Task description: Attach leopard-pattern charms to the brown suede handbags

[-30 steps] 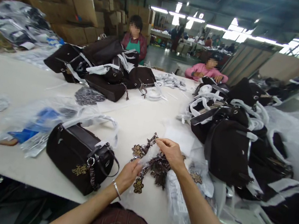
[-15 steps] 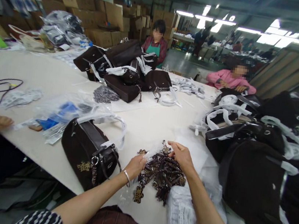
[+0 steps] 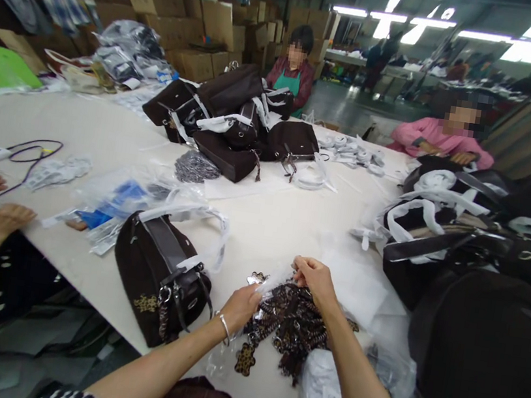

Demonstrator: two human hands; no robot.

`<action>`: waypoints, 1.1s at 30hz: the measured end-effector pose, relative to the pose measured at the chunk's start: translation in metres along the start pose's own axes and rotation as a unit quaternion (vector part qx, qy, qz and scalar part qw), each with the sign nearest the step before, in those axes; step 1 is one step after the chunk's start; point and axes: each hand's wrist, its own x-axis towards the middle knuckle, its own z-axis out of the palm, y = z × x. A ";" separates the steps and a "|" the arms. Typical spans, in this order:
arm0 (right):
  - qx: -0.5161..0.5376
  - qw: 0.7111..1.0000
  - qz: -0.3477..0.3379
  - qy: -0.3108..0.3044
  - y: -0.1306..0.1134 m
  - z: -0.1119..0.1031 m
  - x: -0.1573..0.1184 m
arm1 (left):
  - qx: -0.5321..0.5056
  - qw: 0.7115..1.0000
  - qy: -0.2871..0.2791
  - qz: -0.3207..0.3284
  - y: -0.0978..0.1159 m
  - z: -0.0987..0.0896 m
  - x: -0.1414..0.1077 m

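My left hand (image 3: 241, 306), with a bracelet at the wrist, is closed on one end of a clear plastic strip or bag (image 3: 278, 280). Across from it my right hand (image 3: 316, 281) pinches the other end. Beneath both hands lies a heap of dark braided charms (image 3: 296, 328) on the white table (image 3: 262, 221). A leopard-print flower charm (image 3: 245, 359) hangs at the heap's near left side. Left of my left hand stands a dark brown handbag (image 3: 141, 293) with a similar charm and white-wrapped handles.
More dark bags (image 3: 237, 122) are piled at the back and on the right (image 3: 481, 348). White packets (image 3: 327, 392) lie beside my right forearm. Another person's hands (image 3: 5, 220) are at the left edge; two people sit across the table.
My right hand's fingers have closed onto the plastic, where they were extended before. My left hand still grips it. The view has shifted slightly, moving the background rightward.
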 end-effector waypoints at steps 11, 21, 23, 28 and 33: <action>0.009 1.000 0.010 -0.026 0.013 0.003 0.018 | 0.029 0.999 0.007 -0.041 0.004 0.004 0.015; 0.174 0.975 0.019 0.136 0.009 -0.051 0.064 | 0.080 0.993 0.008 -0.081 0.012 0.008 0.037; 0.226 0.958 0.006 0.179 0.002 -0.075 0.071 | 0.088 0.991 0.014 -0.098 0.012 0.006 0.048; 0.337 0.924 -0.072 0.167 -0.023 -0.088 0.037 | 0.105 0.986 0.107 -0.070 0.039 -0.006 0.063; 0.181 0.968 -0.170 0.033 -0.020 -0.031 -0.065 | -0.221 0.972 -0.063 0.046 0.081 -0.008 0.011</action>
